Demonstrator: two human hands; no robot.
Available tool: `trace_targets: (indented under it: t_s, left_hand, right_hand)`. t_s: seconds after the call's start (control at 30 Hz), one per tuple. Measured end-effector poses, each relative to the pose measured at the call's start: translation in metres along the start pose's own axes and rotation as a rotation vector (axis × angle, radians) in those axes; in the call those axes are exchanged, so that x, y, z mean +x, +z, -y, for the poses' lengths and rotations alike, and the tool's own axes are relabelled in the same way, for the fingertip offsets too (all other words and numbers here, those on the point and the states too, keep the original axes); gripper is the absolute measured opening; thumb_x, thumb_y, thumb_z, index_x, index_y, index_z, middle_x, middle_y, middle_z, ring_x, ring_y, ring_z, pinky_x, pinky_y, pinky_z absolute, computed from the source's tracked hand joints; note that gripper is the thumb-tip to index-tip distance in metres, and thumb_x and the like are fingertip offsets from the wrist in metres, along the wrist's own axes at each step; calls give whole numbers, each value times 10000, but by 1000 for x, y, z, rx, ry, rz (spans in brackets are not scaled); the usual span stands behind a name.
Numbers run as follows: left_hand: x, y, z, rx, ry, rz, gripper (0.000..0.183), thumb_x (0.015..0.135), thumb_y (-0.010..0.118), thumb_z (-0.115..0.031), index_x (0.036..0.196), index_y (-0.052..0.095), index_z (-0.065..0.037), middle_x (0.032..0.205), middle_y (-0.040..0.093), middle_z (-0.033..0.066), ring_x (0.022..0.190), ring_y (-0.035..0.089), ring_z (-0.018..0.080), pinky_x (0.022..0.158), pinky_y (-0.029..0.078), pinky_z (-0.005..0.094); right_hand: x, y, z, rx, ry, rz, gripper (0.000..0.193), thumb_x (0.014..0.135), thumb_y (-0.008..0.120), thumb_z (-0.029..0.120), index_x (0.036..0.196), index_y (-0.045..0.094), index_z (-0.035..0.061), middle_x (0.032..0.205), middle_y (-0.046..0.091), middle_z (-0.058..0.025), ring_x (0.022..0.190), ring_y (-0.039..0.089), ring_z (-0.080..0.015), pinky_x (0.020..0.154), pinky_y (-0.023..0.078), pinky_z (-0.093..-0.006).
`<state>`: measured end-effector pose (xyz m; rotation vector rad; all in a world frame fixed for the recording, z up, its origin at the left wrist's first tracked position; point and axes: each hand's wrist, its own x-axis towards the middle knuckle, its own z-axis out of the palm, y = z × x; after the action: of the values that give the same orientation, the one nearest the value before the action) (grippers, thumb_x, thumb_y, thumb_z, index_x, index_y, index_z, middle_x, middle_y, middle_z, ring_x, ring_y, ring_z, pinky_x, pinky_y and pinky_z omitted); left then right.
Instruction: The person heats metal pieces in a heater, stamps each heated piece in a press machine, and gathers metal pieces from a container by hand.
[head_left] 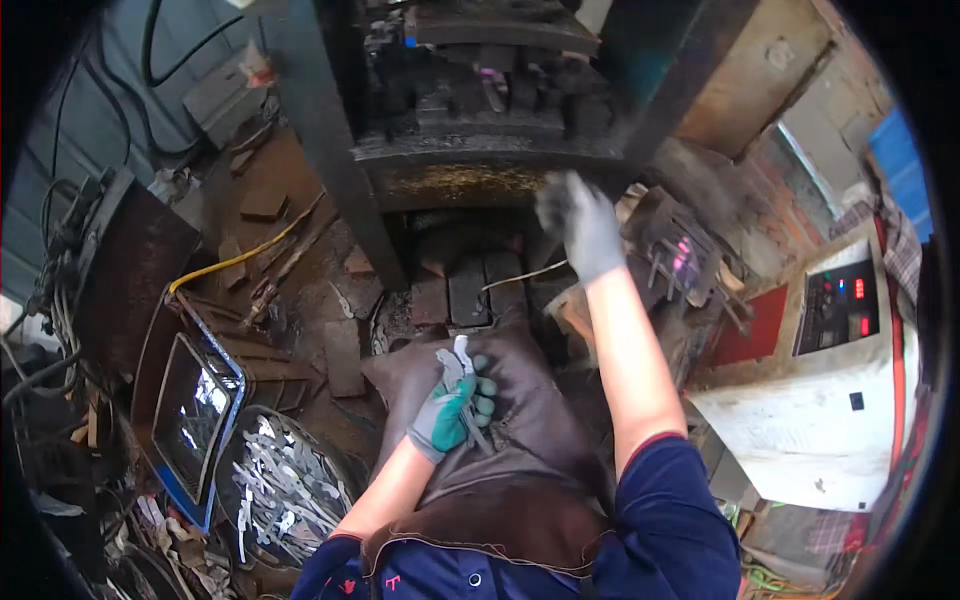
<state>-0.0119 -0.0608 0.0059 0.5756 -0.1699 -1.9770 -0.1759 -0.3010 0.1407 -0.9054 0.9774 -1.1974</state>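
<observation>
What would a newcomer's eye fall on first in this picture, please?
Probably the gloved left hand, holding flat metal pieces over the brown apron at the centre. A heap of similar grey pieces lies to its lower left. On the right stands a white control box with glowing red digits.

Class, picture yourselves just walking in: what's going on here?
The person's gloved left hand holds some flat metal pieces above a brown apron. The gloved right hand is raised before the dark machine frame, too blurred to tell whether it holds anything. Similar pieces lie heaped to the person's left.
</observation>
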Motion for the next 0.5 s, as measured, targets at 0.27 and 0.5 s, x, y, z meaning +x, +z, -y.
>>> trace_targets:
  t_s: [0.27,0.5]
  left_hand:
    - [-10,-15,-1,-48,46,71,436,955,549,-247,1351,408,-129,959,626,43,734,623,141,610,525,269]
    - [-1,-16,14,75,73,181,460,945,558,-266,1357,393,-146,1042,630,55,720,635,113,603,533,217]
  right_hand:
    - [50,115,-8,33,-179,220,275,958,451,111,1157,598,-8,957,650,-54,831,602,-166,727,489,-240]
    - [-133,197,-32,-434,-263,663,477,954,561,291,1297,488,-33,1098,632,-126,837,632,-137,687,513,-249]
